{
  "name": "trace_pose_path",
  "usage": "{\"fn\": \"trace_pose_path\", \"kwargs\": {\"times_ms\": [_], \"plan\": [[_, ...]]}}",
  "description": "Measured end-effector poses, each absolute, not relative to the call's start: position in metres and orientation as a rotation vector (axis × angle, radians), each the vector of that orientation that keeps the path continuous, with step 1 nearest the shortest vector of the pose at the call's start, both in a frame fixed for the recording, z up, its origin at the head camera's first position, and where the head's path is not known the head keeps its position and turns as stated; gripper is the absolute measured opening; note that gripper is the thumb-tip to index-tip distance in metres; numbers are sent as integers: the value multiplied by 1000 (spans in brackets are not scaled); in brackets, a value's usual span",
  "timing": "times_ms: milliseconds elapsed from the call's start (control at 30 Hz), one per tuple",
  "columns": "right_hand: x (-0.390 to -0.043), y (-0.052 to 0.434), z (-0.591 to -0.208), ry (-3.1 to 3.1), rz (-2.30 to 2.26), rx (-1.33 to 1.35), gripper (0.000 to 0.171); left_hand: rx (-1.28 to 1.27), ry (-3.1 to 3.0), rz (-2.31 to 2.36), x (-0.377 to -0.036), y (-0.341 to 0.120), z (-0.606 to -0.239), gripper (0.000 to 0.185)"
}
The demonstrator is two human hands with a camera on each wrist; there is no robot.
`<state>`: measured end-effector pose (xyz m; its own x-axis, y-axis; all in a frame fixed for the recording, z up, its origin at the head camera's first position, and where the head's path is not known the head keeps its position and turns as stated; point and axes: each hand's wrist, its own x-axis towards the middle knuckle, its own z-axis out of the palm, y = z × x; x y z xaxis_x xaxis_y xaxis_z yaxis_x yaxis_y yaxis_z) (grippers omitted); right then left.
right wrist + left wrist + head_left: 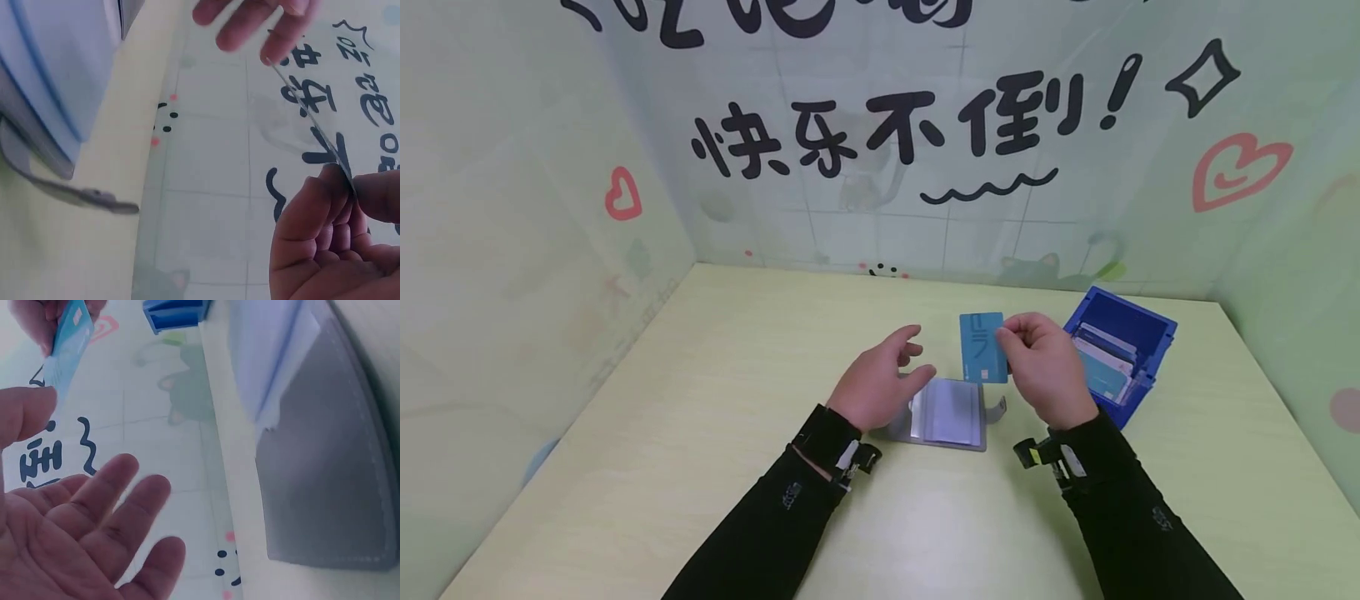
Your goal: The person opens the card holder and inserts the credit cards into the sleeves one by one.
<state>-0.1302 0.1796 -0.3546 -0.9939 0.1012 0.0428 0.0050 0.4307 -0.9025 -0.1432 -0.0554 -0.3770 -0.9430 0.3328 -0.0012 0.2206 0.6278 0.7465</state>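
While your right hand (1048, 371) pinches one blue card (982, 347) upright above the open grey card holder (943, 417), your left hand (880, 383) hovers spread and empty just left; that card remains unsleeved, more wait in the blue box (1138, 333) right.

Both my arms in black sleeves reach forward, each with a strap at the wrist; my left hand (880, 385) hovers palm turned inward, fingers relaxed and slightly spread, holding nothing; my right hand (1045, 367) is raised just beside it, thumb and fingertips pinched together, remaining fingers curled toward the palm.
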Motion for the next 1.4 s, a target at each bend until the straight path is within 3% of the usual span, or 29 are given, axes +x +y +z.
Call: {"fn": "trace_pose_path", "kwargs": {"times_ms": [300,600,833,1167,1400], "plan": [[-126,162,-359,-2471,1948,-76,24,574,2552,1410,-135,-46,-369,72],[-125,155,-362,-2493,1929,-82,23,540,2583,1466,-134,-42,-369,67],[-120,155,-365,-2680,1553,86,28,485,2608,1513,-131,-46,-366,63],[-122,172,-382,-2981,643,521,27,382,2740,1340,-139,-64,-364,68],[-124,174,-396,-3138,426,708,37,335,2748,1146,-143,-71,-371,64]]}}
